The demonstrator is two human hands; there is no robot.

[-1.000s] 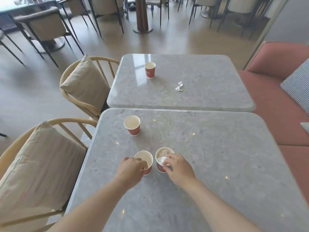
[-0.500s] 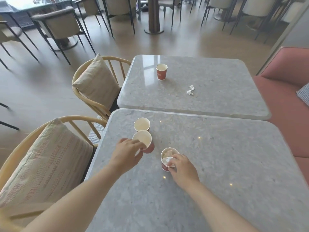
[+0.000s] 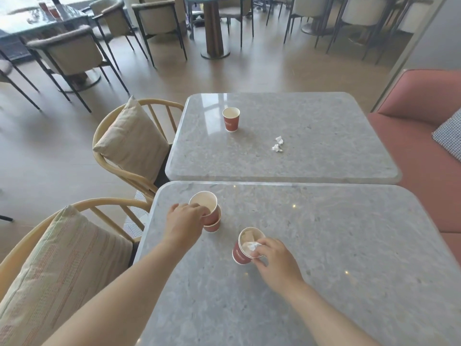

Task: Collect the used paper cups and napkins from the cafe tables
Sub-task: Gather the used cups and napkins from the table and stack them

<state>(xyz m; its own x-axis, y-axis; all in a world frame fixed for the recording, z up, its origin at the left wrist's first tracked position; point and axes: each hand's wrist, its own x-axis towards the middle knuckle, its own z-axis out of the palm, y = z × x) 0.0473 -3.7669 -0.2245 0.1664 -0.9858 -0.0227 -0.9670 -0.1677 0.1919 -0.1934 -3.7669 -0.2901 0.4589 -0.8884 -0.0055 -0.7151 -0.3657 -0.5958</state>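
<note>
So the left hand (image 3: pixel 185 222) was wrapped around a red paper cup (image 3: pixel 204 207) nested in a second cup (image 3: pixel 214 226) on the near table (image 3: pixel 349 245). A lone cup (image 3: pixel 231 120) stood on the far table (image 3: pixel 324 121). Right hand (image 3: pixel 273 258) pinched the rim of a napkin-stuffed cup (image 3: pixel 239 254), crumpled napkins (image 3: pixel 278 144) beyond it.

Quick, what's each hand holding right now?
Left hand: closed, holding the stacked cups.
Right hand: closed, holding the napkin cup by its rim.
</note>
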